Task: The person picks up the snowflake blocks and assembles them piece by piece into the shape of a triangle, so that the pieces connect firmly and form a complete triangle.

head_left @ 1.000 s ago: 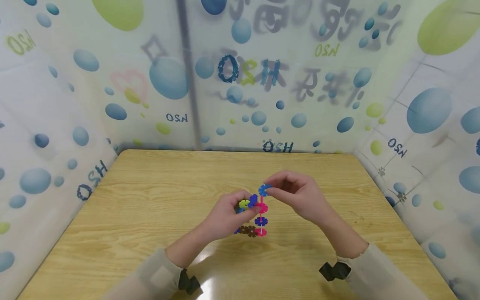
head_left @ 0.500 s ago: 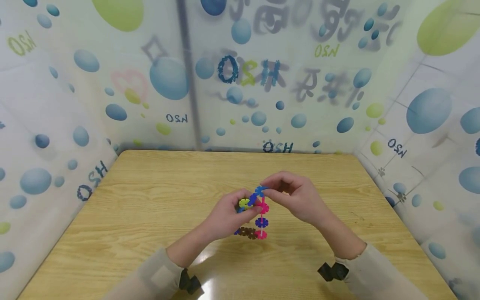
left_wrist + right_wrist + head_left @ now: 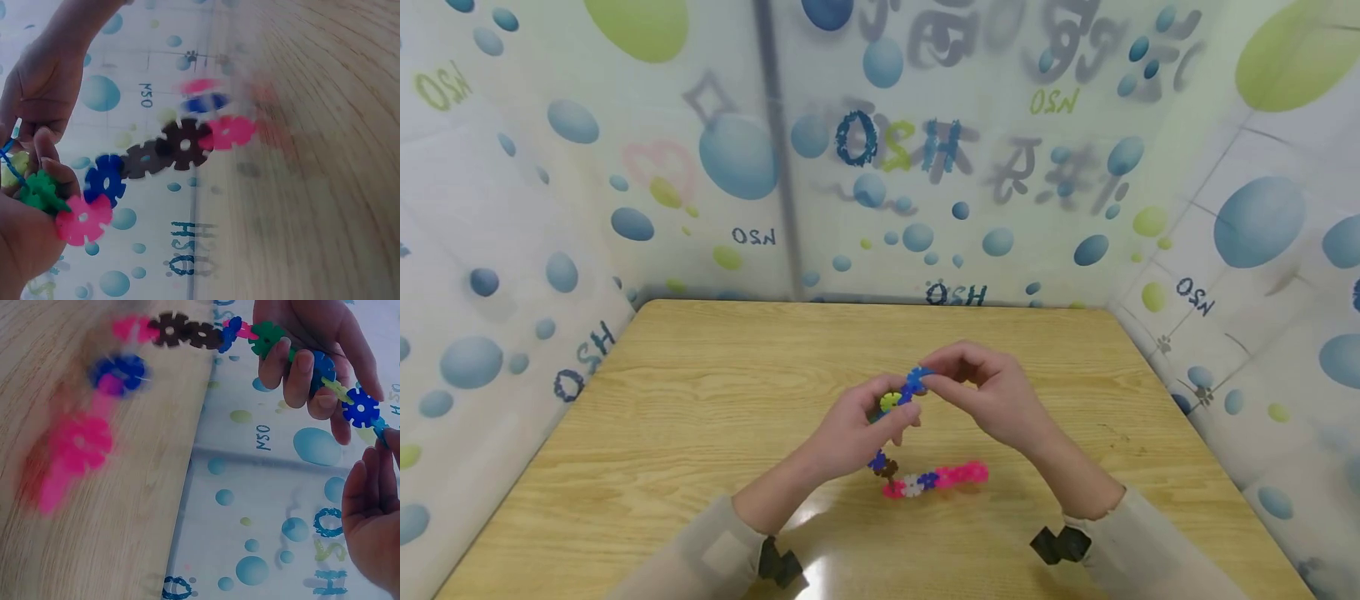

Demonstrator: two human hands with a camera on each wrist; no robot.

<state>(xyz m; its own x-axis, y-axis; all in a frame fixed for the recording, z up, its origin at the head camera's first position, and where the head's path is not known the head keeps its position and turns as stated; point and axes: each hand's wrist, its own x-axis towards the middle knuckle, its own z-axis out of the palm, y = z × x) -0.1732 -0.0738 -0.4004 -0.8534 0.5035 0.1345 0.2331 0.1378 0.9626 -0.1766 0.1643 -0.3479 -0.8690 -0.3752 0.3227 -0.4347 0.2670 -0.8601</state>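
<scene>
A chain of slotted plastic snowflake discs hangs from my left hand (image 3: 850, 429), whose fingers curl round its green disc (image 3: 261, 339) and the blue and yellow-green discs beside it. My right hand (image 3: 1000, 396) pinches a light blue snowflake disc (image 3: 916, 379) between thumb and fingertips. Its edge meets the dark blue disc (image 3: 353, 401) at the chain's upper end. Below the left hand dangle brown discs (image 3: 175, 134). Beyond them, the loose end with pink discs (image 3: 973, 472) stretches right, low over the table, blurred in the right wrist view.
The wooden table (image 3: 737, 350) spreads out beneath both hands. Behind it and at both sides stand pale curtain walls (image 3: 700, 250) printed with blue and green drops. Black wrist mounts (image 3: 1060, 546) sit at the sleeve cuffs.
The pink end of the chain, earlier up by the left fingers, has dropped and swung out to the right. My right hand has shifted slightly left, bringing the light blue disc to the dark blue one.
</scene>
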